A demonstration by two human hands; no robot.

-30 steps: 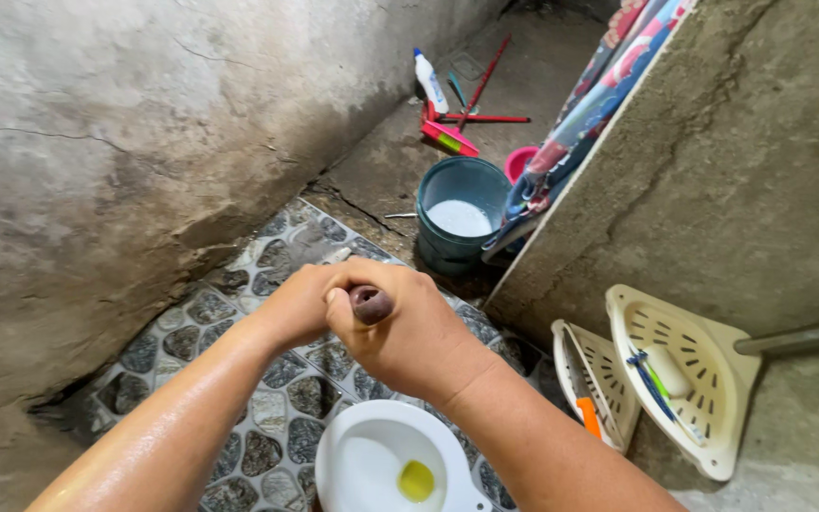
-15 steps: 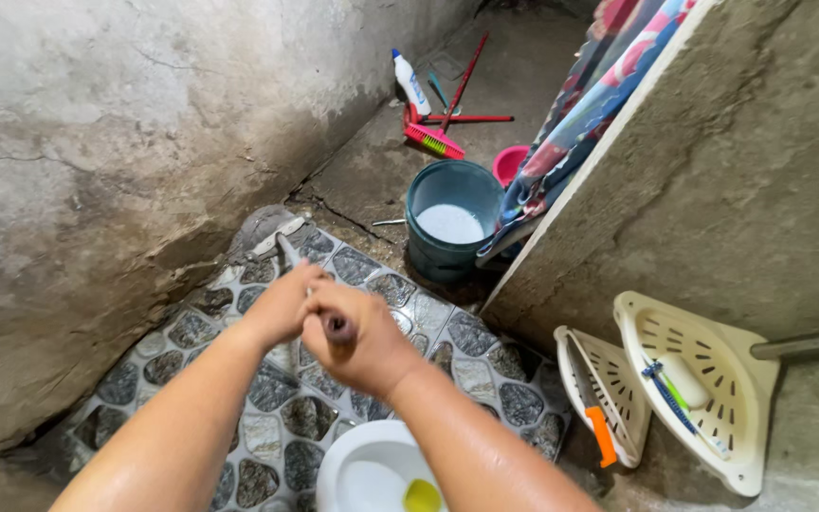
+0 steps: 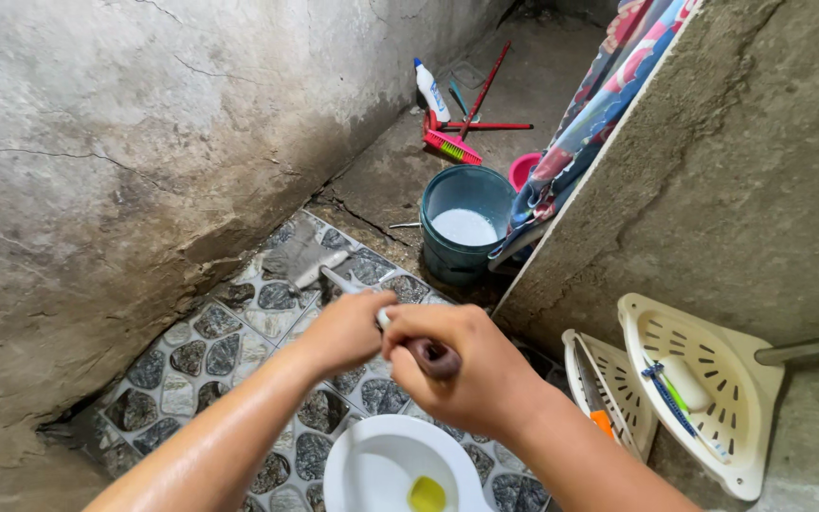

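A long brush [image 3: 334, 275] is held by both hands. The right hand [image 3: 457, 365] is closed tight around the dark top end of the handle, and the left hand [image 3: 348, 332] is closed around it just below. The brush head is pressed on the stone-patterned floor [image 3: 201, 351], far past the hands, near the wall [image 3: 97, 142]. A white toilet bowl [image 3: 372, 465] is seen below the hands.
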